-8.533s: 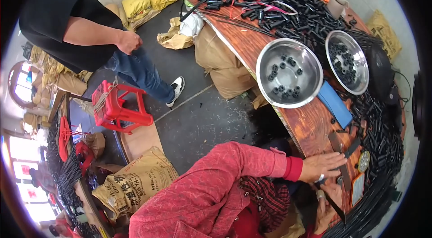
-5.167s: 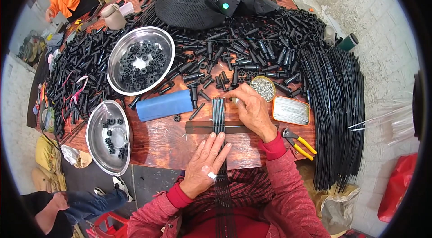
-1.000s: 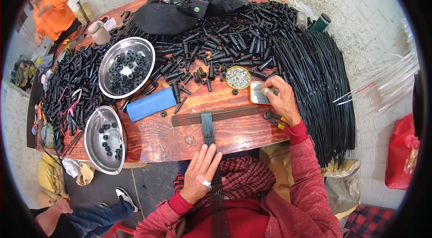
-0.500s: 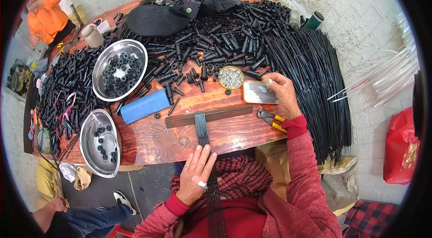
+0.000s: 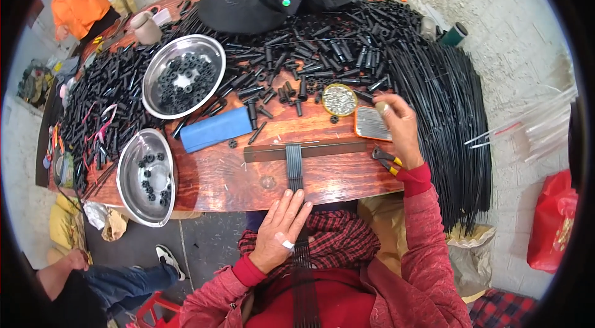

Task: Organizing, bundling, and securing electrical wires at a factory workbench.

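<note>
My left hand (image 5: 282,232) lies flat with its fingers stretched over a row of thin black rods (image 5: 294,167). The rods lie side by side, their far ends resting on a narrow brown bar (image 5: 334,149) and their near ends running down over my lap. My right hand (image 5: 401,129) is at the orange-rimmed box (image 5: 373,123) of fine metal pins, thumb and fingers pinched together; whatever is between them is too small to see. A tan cover sits on one fingertip. Beside that hand are yellow-handled pincers (image 5: 387,159) and a round tin (image 5: 339,100) of small metal pieces.
Black tubular parts (image 5: 310,58) are heaped across the table, with long black rods (image 5: 434,117) piled at the right. Two metal bowls (image 5: 149,132) (image 5: 214,89) hold black rings, near a blue block (image 5: 215,128). Another person in orange (image 5: 80,2) stands far left; someone's legs (image 5: 133,278) show lower left.
The whole view has shifted, so the table appears farther right and slightly higher. My right hand has moved a little toward the far edge of the pin box. My left hand stays on the rods.
</note>
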The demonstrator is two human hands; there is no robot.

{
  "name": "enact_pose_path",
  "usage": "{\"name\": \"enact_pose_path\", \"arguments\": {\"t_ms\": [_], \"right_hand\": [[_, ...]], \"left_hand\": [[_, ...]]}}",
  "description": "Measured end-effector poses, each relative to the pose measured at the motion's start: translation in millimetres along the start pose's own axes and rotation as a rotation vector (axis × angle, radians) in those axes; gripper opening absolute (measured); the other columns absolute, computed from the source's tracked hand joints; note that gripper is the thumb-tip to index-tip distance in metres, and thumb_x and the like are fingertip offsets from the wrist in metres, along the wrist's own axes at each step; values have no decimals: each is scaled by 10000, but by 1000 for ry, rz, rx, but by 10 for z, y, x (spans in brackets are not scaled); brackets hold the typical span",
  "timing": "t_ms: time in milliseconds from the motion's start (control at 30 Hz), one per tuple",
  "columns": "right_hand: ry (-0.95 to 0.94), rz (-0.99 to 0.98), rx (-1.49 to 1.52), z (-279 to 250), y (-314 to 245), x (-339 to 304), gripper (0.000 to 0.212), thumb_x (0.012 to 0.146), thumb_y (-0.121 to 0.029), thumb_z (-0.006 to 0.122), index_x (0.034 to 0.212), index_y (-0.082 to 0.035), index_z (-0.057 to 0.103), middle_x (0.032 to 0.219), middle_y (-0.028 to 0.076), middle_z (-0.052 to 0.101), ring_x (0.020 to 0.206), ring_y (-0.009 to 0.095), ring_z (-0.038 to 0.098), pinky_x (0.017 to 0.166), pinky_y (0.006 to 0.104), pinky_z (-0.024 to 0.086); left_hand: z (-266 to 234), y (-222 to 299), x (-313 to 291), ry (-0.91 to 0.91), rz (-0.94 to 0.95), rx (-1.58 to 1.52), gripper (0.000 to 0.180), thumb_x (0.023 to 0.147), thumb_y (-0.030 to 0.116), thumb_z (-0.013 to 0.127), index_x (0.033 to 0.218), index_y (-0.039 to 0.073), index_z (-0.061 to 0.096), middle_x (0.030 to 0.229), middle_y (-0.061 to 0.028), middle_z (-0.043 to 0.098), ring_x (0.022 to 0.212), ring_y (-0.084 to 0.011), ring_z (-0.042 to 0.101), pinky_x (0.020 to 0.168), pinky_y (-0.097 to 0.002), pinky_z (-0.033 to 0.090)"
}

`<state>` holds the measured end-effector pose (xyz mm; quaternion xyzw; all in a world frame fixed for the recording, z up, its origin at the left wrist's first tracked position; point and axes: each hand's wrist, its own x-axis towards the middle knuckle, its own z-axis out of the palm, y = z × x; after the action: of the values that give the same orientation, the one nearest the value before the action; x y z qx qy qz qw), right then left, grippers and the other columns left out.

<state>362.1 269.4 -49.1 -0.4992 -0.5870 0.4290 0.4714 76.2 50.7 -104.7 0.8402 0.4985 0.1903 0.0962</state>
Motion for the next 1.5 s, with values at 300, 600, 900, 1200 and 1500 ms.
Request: {"name": "enact_pose_path", "arguments": {"t_ms": [300, 600, 900, 1200, 1500], "right_hand": [[-378, -262, -495, 878, -139, -173, 125, 899, -68, 614, 990, -35, 693, 898, 82, 607, 862, 219, 608, 771, 324, 478], [-438, -211, -598, 1067, -88, -90, 150, 888, -124, 644, 968, -22, 720, 863, 123, 638, 845, 284, 630, 778, 388, 488], [-486, -136, -496, 1049, -46, -76, 181, 899, -175, 626, 1002, -84, 744, 933, 124, 701, 887, 296, 667, 791, 394, 513], [-514, -45, -482, 1054, -15, -62, 198, 894, -193, 643, 1004, -60, 739, 921, 161, 704, 858, 315, 684, 758, 399, 514], [-521, -114, -410, 1105, 22, -9, 162, 868, -151, 655, 979, -68, 740, 891, 138, 696, 857, 295, 664, 771, 383, 504]], "left_hand": [[9, 10, -20, -19, -4, -23, 696, 877, 425, 677, 1462, 90, 505, 1564, -170, 399, 1442, -378, 382, 1160, -501, 334], [-83, 66, 10, -10, -69, -124, 562, 923, 148, 524, 1482, 99, 487, 1583, -129, 397, 1469, -302, 369, 1201, -432, 292], [-41, 16, -15, -39, -35, -31, 592, 916, 251, 559, 1484, 103, 485, 1583, -127, 397, 1469, -302, 368, 1198, -435, 298], [-17, 14, -7, 3, -18, -23, 573, 887, 230, 616, 1440, 102, 539, 1560, -151, 422, 1449, -339, 393, 1162, -466, 349], [-69, 70, 23, 21, -63, -112, 568, 864, 54, 546, 1430, 100, 551, 1558, -151, 425, 1442, -338, 405, 1156, -469, 359]]}}
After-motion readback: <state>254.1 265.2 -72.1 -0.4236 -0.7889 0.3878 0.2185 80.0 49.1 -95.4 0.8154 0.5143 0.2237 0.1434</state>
